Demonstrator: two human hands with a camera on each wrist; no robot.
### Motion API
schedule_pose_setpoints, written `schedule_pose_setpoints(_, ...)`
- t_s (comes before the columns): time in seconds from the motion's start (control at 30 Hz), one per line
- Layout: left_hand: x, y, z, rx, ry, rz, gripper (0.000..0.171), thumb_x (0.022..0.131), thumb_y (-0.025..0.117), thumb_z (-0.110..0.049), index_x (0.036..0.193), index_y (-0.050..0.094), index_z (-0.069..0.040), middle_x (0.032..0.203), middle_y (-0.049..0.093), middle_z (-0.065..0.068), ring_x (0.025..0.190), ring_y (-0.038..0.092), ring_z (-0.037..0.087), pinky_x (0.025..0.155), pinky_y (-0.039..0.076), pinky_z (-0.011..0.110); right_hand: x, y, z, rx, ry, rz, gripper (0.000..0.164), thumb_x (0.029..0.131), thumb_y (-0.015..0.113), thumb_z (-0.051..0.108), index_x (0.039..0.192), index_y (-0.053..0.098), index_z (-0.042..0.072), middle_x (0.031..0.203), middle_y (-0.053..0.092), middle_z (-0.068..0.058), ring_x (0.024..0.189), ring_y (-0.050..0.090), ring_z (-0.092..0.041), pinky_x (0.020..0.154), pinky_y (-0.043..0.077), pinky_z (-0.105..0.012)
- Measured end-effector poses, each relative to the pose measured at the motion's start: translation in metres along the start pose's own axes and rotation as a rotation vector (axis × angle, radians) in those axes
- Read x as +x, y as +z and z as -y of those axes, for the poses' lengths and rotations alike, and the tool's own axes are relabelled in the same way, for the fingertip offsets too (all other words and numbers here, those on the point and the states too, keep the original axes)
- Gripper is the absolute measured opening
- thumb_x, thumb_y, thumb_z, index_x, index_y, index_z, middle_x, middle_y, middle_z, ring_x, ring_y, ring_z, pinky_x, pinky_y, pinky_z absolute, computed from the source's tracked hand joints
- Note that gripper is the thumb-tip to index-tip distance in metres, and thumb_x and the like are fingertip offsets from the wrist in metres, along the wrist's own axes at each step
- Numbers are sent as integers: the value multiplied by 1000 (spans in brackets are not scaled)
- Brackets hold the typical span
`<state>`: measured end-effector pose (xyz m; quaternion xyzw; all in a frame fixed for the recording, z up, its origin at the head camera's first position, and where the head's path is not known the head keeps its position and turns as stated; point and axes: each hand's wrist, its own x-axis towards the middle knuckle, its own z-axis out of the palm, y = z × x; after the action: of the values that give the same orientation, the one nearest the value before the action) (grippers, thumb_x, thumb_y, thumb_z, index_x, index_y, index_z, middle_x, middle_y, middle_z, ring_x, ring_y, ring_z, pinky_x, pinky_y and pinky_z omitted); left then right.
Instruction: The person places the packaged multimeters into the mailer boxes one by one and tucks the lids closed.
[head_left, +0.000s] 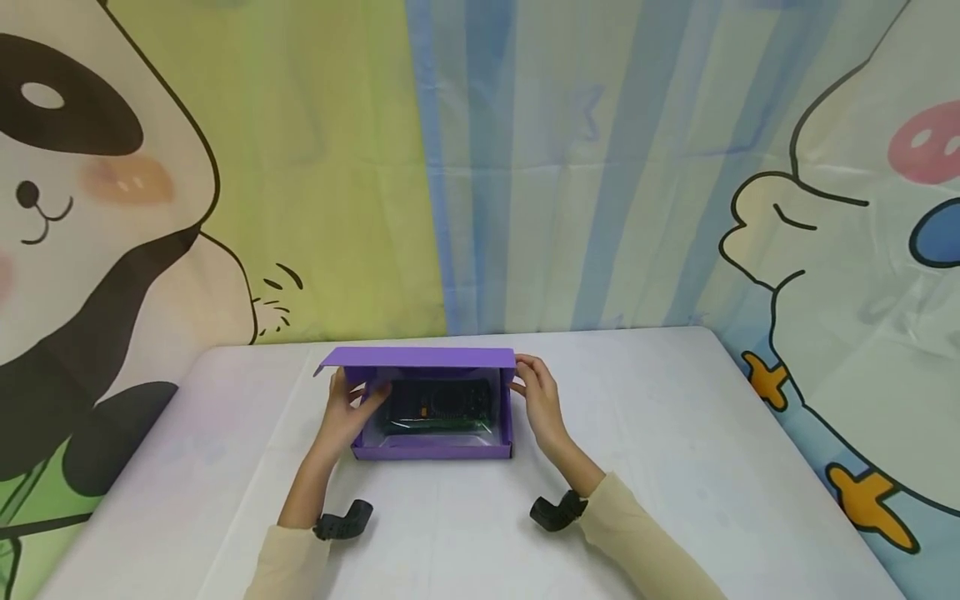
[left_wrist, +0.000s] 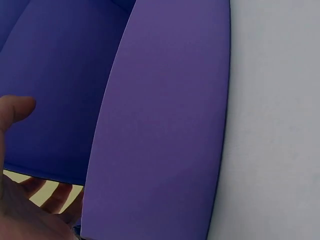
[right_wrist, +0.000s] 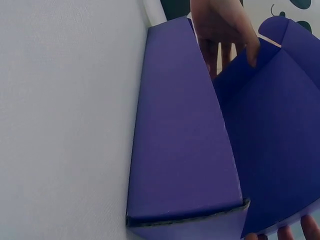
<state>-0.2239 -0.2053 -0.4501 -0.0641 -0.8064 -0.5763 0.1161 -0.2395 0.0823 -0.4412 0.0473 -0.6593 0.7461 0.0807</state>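
Observation:
A purple cardboard box (head_left: pixel 431 453) sits on the table with its hinged lid (head_left: pixel 427 357) raised part-way. Inside lies a black device (head_left: pixel 457 390) in clear plastic, with a round dial-like shape and a small orange mark; its exact kind is unclear. My left hand (head_left: pixel 341 417) holds the lid's left side, thumb inside and fingers outside, the thumb tip reaching over the device's left end. At the lid's right corner my right hand (head_left: pixel 542 404) touches the outer side with its fingertips; only those fingertips (right_wrist: pixel 285 233) show in the right wrist view.
A white-covered table (head_left: pixel 660 433) lies under the box. Behind it hangs a cartoon-printed curtain (head_left: pixel 555 167) with a panda and a pale bird-like figure. Each wrist bears a black camera mount (head_left: pixel 343 522).

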Motion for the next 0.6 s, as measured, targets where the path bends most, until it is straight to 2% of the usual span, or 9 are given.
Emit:
schedule_pose_setpoints(0.13,-1,2,-2,-13,30,16,78,88,67,-6,147,17,3,140,28,31,131,37,50,109,33,59,-4,2,5,-24,-56,42,38,105,36,15,136,49,-4,136,53,-18,122,52,-29,108,39,-52)
schedule_pose_setpoints(0.27,-3,5,-3,-12,37,19,91,88,68,-9,154,5,-5,144,28,32,133,35,52,110,31,61,-6,2,8,-35,-168,93,42,106,35,18,141,48,1,147,45,-15,137,40,-28,115,30,-52)
schedule_pose_setpoints(0.37,-5,4,-3,-8,14,16,96,90,67,-10,157,-2,-15,150,25,29,133,36,53,109,32,62,-7,1,9,-31,-237,135,43,106,34,21,141,49,2,149,44,-15,142,33,-27,116,24,-54)
schedule_pose_setpoints(0.5,-8,1,-4,-48,9,12,91,93,64,-7,158,1,-16,154,22,25,135,35,51,109,33,61,-8,-3,9,-40,-282,193,46,103,33,23,141,48,0,149,43,-17,143,30,-29,115,23,-59)
schedule_pose_setpoints(0.6,-9,-1,-8,-73,25,-21,81,96,58,-7,157,6,-11,154,24,24,136,35,49,109,36,53,-8,-5,11,-43,-294,230,48,101,36,23,141,46,-2,148,42,-19,140,34,-28,114,28,-55)
